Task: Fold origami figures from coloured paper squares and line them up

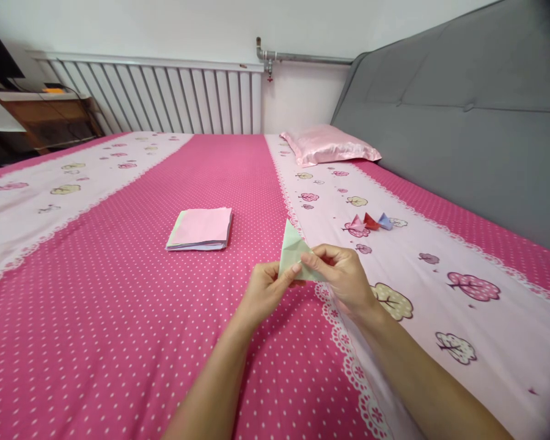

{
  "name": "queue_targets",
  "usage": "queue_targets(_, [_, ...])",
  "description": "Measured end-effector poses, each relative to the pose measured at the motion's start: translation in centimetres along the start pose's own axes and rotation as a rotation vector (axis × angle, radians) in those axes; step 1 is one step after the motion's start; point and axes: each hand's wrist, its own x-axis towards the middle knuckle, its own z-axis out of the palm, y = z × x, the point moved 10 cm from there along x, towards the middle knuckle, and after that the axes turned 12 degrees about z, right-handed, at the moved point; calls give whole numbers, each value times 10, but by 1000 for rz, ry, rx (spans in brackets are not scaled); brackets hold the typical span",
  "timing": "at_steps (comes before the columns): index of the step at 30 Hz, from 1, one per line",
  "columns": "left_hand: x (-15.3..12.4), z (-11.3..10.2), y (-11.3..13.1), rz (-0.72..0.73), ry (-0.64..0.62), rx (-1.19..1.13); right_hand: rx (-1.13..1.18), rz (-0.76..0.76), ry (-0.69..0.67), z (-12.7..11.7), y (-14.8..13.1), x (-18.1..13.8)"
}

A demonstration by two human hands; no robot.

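Observation:
A folded pale green paper (292, 249) is held above the pink dotted bedsheet (119, 318) by both hands. My left hand (266, 291) pinches its lower left edge between thumb and fingers. My right hand (343, 275) grips its lower right part, fingers curled over it. The paper's pointed tip sticks up and away from me. A stack of pastel paper sheets (200, 228), pink on top, lies on the bed to the left, beyond the hands. Three small folded paper figures, pink (356, 224), red (371, 221) and blue (385, 221), sit in a row to the right.
A pink satin pillow (328, 144) lies at the far end by the grey padded headboard (462, 122). A white radiator (165, 98) runs along the back wall. A wooden desk (46, 122) stands at the far left.

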Motion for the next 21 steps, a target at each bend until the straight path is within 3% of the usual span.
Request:
queue_targets(5, [-1, 1, 1, -25, 66, -145, 32, 46, -29, 5, 6, -1])
queue_targets(11, [0, -10, 3, 0, 162, -193, -18, -6, -13, 11, 0, -3])
queue_targets(16, [0, -15, 1, -13, 217, -223, -84, -17, 91, 2, 1, -4])
queue_targets(21, [0, -14, -1, -24, 220, -264, -4, 37, 96, -3, 7, -1])
